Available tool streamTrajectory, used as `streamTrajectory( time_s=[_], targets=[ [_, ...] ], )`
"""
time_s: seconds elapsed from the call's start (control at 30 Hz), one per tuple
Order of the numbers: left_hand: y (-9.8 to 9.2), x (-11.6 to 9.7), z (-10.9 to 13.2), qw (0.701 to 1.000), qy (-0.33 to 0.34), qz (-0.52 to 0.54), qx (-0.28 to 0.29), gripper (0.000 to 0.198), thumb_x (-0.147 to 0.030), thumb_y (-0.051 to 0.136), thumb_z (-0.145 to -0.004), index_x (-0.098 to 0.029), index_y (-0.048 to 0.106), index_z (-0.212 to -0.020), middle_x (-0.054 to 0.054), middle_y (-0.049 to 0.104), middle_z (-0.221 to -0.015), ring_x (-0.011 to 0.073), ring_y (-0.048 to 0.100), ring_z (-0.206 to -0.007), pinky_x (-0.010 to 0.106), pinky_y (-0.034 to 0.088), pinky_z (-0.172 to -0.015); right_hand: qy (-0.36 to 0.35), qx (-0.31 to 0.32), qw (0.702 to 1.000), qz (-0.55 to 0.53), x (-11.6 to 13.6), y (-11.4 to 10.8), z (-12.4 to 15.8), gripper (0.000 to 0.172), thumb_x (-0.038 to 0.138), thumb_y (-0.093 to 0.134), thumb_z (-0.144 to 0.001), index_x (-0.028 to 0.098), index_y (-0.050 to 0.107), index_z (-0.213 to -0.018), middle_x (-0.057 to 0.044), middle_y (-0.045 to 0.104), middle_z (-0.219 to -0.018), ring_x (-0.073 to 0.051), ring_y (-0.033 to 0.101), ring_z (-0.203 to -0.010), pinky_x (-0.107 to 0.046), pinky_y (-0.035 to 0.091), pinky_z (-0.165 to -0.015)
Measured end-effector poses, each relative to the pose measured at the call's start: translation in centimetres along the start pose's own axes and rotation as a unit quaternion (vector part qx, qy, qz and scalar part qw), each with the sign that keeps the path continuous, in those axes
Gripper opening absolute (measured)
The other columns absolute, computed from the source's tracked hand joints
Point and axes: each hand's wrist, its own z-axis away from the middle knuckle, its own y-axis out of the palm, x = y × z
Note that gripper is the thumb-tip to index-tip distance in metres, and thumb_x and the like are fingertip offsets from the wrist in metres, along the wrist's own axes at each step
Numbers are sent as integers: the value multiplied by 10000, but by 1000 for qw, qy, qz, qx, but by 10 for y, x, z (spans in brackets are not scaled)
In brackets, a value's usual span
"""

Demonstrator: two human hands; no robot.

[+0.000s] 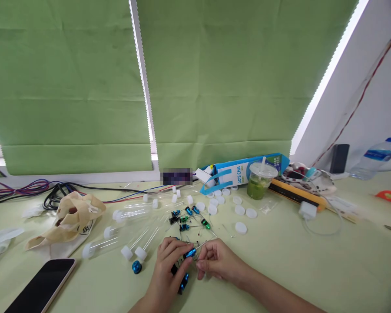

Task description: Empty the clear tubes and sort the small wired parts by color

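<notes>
Near the front middle of the table, my left hand [169,267] is closed around a shiny blue metal part [190,253] with a thin rod sticking out to the upper right. My right hand [222,262] is beside it, thumb and fingertips pinched on a thin metal piece that is mostly hidden. Another blue and black part [183,282] lies under my left hand. Just beyond both hands is a loose group of similar parts, including a green one [205,224] and a blue one [184,227]. A round blue piece [137,267] sits apart on the left.
Clear tubes with white caps [130,214] lie left of the parts. Several loose white caps [241,228] are scattered behind. A cup of green drink [258,184] stands by a blue and white bag [231,174]. A phone [41,287] and beige cloth bag [73,217] lie left.
</notes>
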Motion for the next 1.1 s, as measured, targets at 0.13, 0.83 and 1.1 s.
streamTrajectory(
  time_s=[0.13, 0.83, 1.1],
  targets=[
    [0, -1, 0, 1000, 3, -3, 4, 238, -186, 523, -841, -249, 582, -1063, 83, 650, -944, 223, 545, -884, 416, 458, -763, 14, -10, 1000, -9, 2, 1, 0, 335, 388, 739, -615, 124, 538, -663, -31, 662, -578, -22, 395, -364, -144, 220, -348],
    [-2, -2, 0, 999, 33, -37, 11, 270, -136, 500, -839, -241, 554, -1082, 74, 640, -949, 216, 542, -890, 391, 459, -744, 24, 105, 993, -39, 6, -11, -1, 364, 421, 697, -664, 118, 584, -832, -13, 641, -641, -62, 520, -416, -165, 358, -395],
    [0, 1, 1, 998, 38, -46, 3, 277, -156, 514, -837, -248, 550, -1096, 68, 644, -939, 213, 546, -885, 388, 458, -744, 48, 11, 998, -29, 4, -6, 0, 340, 375, 769, -572, 113, 595, -702, -17, 657, -626, -38, 457, -437, -145, 223, -359]
  ],
)
